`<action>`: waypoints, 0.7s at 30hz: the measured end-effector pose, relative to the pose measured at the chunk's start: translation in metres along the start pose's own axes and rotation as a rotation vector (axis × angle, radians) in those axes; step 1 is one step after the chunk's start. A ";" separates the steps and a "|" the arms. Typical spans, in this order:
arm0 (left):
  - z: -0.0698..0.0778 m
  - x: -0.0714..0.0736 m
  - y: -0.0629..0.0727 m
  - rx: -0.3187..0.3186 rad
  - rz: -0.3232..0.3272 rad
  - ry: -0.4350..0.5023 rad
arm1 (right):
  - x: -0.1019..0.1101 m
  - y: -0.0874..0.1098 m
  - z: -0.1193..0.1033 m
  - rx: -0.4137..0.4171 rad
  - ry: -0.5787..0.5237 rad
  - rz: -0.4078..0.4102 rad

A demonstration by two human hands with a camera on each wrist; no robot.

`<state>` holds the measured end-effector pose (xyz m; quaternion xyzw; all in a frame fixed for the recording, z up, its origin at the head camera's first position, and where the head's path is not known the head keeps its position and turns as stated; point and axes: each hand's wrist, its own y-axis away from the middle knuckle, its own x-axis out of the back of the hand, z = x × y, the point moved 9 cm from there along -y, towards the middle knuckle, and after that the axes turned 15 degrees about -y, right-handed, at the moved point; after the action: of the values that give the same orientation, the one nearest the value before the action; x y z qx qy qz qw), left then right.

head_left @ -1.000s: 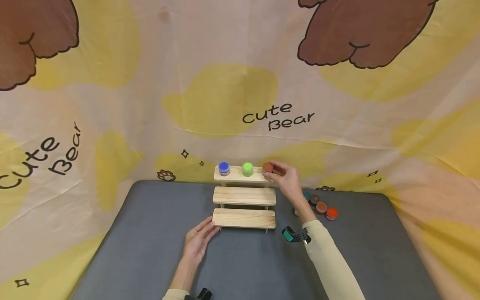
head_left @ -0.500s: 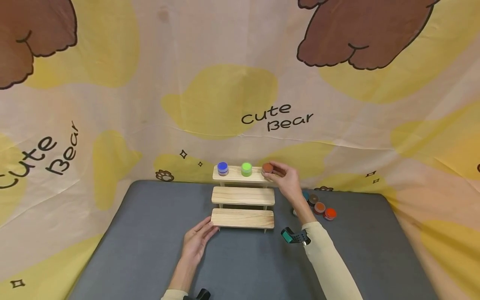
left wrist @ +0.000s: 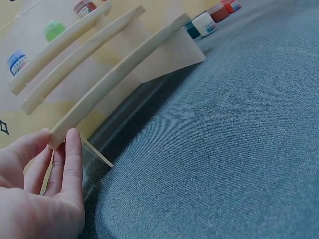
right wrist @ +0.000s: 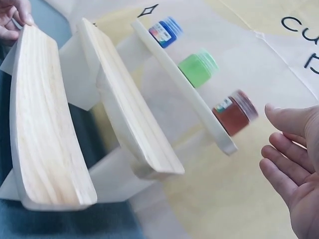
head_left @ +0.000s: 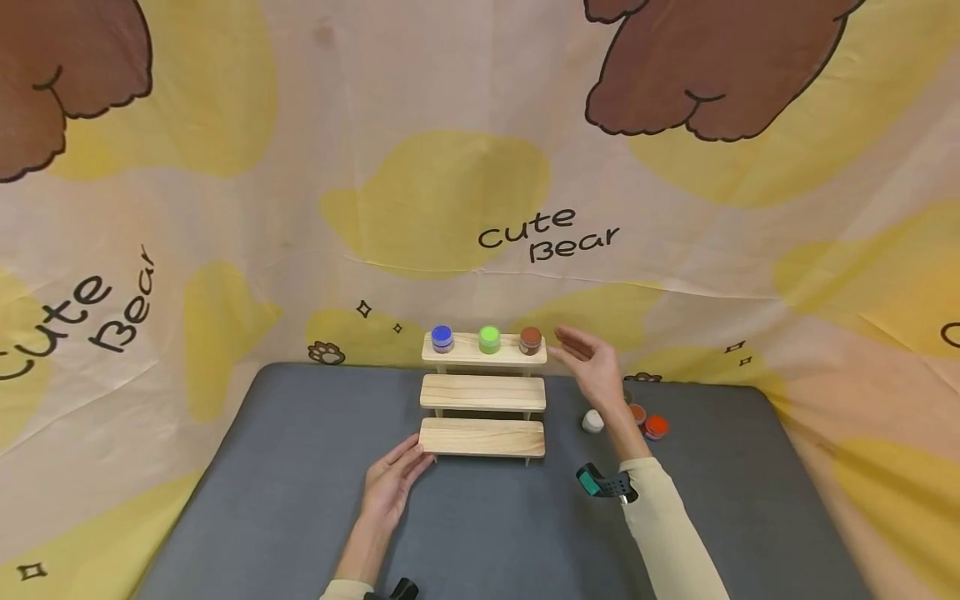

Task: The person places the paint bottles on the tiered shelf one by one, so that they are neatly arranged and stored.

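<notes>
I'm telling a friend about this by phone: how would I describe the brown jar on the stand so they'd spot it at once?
On the grey table is a wooden stand with three shelves. Follow its top shelf to the end nearest the right hand. There sits the brown jar, reddish-brown, unlike the green jar and blue jar.

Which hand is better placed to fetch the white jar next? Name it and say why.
The right hand, most likely: it is empty and close to the white jar, while the left hand grips the left end of the bottom wooden shelf, farther from the jar.
</notes>
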<state>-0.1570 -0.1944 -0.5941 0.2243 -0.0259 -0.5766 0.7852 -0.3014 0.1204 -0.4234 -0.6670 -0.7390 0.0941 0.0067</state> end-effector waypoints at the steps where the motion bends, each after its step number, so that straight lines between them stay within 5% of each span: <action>1: 0.000 0.000 0.000 0.001 -0.002 0.000 | 0.003 0.002 0.000 -0.004 -0.003 0.003; 8: -0.001 0.001 0.000 0.004 0.004 0.003 | 0.017 0.018 -0.013 0.013 -0.015 0.046; 21: 0.000 0.000 -0.002 -0.001 0.000 -0.012 | 0.068 0.038 0.037 0.006 0.035 0.157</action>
<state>-0.1586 -0.1946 -0.5948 0.2204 -0.0305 -0.5782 0.7849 -0.2768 0.1866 -0.4734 -0.7244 -0.6839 0.0848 0.0142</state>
